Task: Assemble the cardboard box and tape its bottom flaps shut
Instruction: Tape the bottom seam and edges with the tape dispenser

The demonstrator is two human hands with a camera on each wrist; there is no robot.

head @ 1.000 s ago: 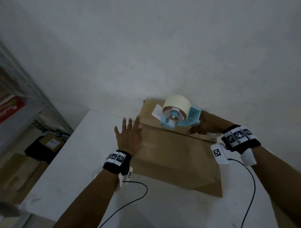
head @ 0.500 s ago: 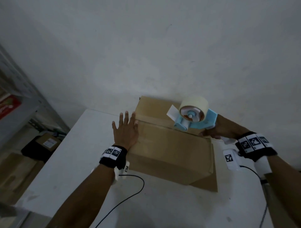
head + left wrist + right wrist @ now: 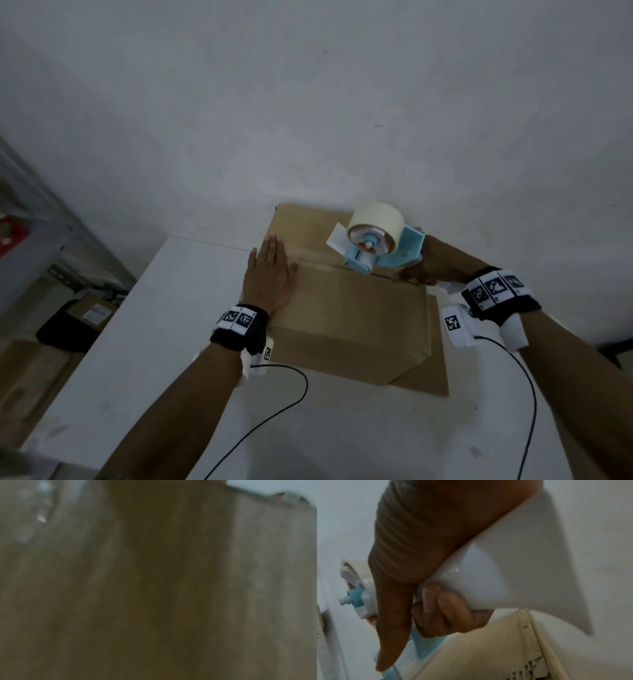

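Note:
A brown cardboard box (image 3: pixel 356 318) stands on the white table (image 3: pixel 164 342) against the wall, flaps folded down on top. My left hand (image 3: pixel 270 274) lies flat with straight fingers on the box's left end, beside the centre seam. My right hand (image 3: pixel 416 270) grips the white handle (image 3: pixel 484 580) of a blue tape dispenser (image 3: pixel 380 246) that carries a cream tape roll (image 3: pixel 376 219). The dispenser's front sits on the seam toward the box's right half. The left wrist view is a dark blur against cardboard (image 3: pixel 154 588). In the right wrist view my fingers (image 3: pixel 436 605) curl round the handle above the box edge (image 3: pixel 488 649).
A loose cardboard flap (image 3: pixel 435 370) lies on the table at the box's right. Black cables (image 3: pixel 274 411) trail from both wrists over the near table. Left of the table stand metal shelves (image 3: pixel 41 240) and cartons (image 3: pixel 89 311) on the floor. The wall is right behind the box.
My right hand has carried the tape dispenser rightward along the seam. The left hand has drawn its fingers together and stays flat on the box's left end.

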